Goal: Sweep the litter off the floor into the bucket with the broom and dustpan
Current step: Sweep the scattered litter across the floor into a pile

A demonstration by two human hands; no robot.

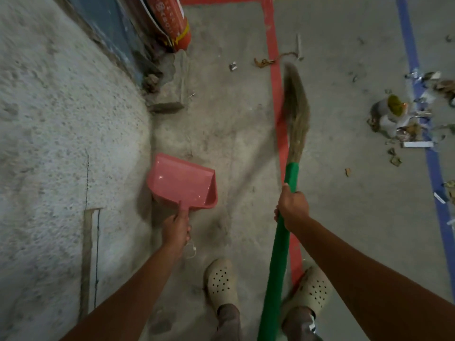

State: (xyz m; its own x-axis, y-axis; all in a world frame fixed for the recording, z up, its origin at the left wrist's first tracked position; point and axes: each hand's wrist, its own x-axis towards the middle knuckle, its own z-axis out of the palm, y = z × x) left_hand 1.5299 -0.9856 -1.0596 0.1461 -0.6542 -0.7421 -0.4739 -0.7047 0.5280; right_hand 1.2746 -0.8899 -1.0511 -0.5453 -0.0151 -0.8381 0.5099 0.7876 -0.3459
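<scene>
Pink dustpan [182,183], green-handled broom [283,225] with seemingly brownish bristles.

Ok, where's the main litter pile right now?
In the head view the litter pile lies at the far right, across the blue stripe, right of the broom and the red stripe, well away from the dustpan in the left hand.

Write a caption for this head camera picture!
Left hand holds a pink dustpan, right hand a green broom, litter scattered ahead.
</scene>
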